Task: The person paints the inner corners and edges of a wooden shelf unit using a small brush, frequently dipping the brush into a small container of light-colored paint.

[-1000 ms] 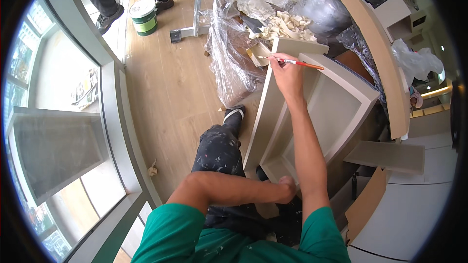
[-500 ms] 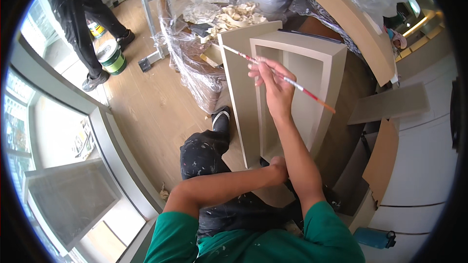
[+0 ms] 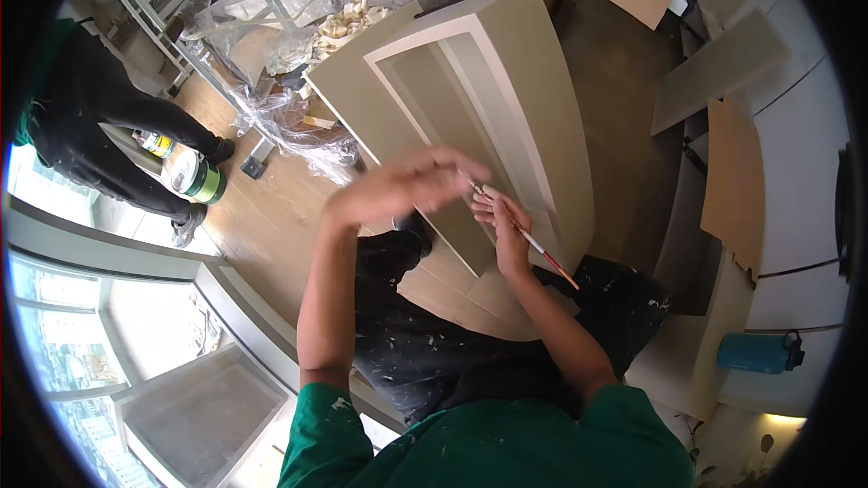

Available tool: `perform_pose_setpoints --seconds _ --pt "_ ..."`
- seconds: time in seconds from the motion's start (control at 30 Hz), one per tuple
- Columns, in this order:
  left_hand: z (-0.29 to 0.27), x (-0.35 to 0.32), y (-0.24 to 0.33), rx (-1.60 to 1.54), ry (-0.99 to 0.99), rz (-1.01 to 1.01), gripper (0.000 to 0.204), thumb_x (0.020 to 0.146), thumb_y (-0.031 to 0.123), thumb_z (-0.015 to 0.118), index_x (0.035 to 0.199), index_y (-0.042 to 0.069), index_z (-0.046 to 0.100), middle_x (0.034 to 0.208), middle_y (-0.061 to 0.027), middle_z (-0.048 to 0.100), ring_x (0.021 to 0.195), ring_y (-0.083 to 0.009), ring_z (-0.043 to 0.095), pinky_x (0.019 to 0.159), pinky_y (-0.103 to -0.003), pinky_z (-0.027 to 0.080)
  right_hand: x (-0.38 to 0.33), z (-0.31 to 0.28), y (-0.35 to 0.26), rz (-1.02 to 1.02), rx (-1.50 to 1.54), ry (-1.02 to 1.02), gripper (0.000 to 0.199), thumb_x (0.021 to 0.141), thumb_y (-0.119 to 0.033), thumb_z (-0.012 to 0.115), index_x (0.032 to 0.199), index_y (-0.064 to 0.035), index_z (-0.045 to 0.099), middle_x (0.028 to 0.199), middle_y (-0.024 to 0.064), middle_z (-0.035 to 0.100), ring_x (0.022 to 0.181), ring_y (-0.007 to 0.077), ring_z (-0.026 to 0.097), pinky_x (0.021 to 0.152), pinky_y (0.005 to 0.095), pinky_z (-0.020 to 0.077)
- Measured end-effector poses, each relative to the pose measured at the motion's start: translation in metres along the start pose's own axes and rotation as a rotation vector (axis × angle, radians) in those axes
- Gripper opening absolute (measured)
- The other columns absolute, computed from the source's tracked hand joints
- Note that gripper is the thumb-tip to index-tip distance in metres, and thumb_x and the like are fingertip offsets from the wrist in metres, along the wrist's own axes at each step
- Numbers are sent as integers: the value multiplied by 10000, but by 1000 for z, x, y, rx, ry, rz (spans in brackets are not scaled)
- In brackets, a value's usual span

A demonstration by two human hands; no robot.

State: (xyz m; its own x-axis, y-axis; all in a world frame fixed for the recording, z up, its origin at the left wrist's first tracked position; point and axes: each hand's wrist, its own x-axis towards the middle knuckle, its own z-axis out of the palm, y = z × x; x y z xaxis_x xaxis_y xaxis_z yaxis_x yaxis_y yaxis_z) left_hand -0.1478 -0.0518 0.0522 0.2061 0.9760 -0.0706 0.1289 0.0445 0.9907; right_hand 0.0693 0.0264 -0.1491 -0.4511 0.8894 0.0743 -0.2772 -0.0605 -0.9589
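At mid-frame I see the right hand [image 3: 504, 215] pinching a slim paintbrush [image 3: 545, 257], its long axis slanting from upper left to lower right; the left hand [image 3: 405, 184] is nearer its upper-left end, too blurred to tell if spread or pinching

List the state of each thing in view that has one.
Right hand: closed around the brush
Left hand: blurred, fingers extended by the brush's upper end; contact unclear
Brush: held, slanting across the view
Drawer: open side showing its inside
Bucket: upright on the floor
Bottle: capped
Plastic: crumpled
Scraps: heaped
Trousers: spattered with pale specks
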Motion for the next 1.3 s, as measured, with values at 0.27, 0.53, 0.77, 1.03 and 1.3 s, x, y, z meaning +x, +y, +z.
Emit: perform_pose_setpoints --seconds 0.27,0.53,0.77,1.03,1.3 --pt "-52 71 -152 294 1188 178 709 884 -84 413 1555 -53 185 1321 -230 615 1130 -319 633 950 -389 515 16 32 8 -40 96 67 376 1072 -218 535 1319 57 603 1235 183 676 1075 240 687 901 334 549" --pt "-23 98 -183 572 1114 246 883 810 -99 459 1558 -131 -8 1564 -327 351 1385 -502 398 1153 -500 339 0 12 -9 -35 10 91 378 1077 -195 498 1333 68 589 1243 201 674 1085 244 682 877 314 544" --pt "0 99 -196 660 1083 185 920 778 -57 503 1548 -145 5 1542 -349 359 1358 -497 435 1119 -504 393 -9 9 -29 -83 7 84 362 1072 -165 471 1314 64 612 1192 196 702 1041 231 696 861 313 536" --pt "6 82 -208 530 1048 -17 829 839 -16 499 1558 -109 97 1414 -293 501 1197 -467 534 1047 -486 437 -18 13 -48 -131 -2 56 365 1068 -152 468 1318 75 607 1183 200 704 1036 228 693 857 312 528" --pt "7 104 -196 382 1083 205 942 789 -57 496 1566 -93 -34 1597 -336 270 1496 -461 245 1223 -443 275 -30 0 -47 -120 -20 70 363 1069 -146 457 1312 76 611 1184 201 704 1039 234 694 856 320 532"
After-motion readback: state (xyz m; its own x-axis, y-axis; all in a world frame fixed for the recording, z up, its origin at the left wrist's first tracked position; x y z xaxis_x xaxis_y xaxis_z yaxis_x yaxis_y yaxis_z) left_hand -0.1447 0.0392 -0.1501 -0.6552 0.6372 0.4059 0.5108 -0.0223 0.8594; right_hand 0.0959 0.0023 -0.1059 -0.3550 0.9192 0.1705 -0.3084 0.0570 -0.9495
